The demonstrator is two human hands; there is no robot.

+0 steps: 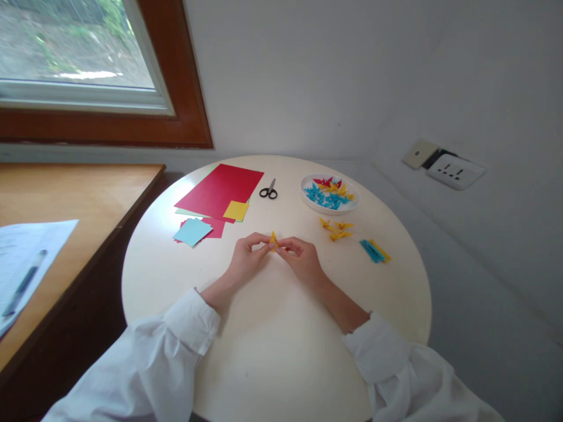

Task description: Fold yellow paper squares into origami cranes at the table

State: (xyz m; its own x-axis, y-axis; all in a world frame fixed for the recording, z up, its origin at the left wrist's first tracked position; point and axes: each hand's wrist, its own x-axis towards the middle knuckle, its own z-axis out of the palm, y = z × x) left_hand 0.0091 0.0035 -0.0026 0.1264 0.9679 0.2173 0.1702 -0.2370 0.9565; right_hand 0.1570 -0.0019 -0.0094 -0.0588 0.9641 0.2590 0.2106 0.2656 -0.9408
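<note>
A small folded yellow paper crane [273,239] is pinched between both of my hands over the middle of the round table. My left hand [248,257] grips its left side with thumb and forefinger. On the other side, my right hand [303,259] holds it the same way; the fingertips cover much of the paper. Several finished yellow paper cranes [338,230] lie to the right, beyond my right hand. Farther right are narrow folded strips of blue paper [372,251] and yellow paper [380,250].
A white dish [331,210] holds red, yellow and blue cranes. Black-handled scissors [268,191] lie at the back. Red sheets [220,190], a yellow square [236,210] and light-blue squares [193,232] are at left. A wooden desk [88,187] bears papers and a pen [25,282].
</note>
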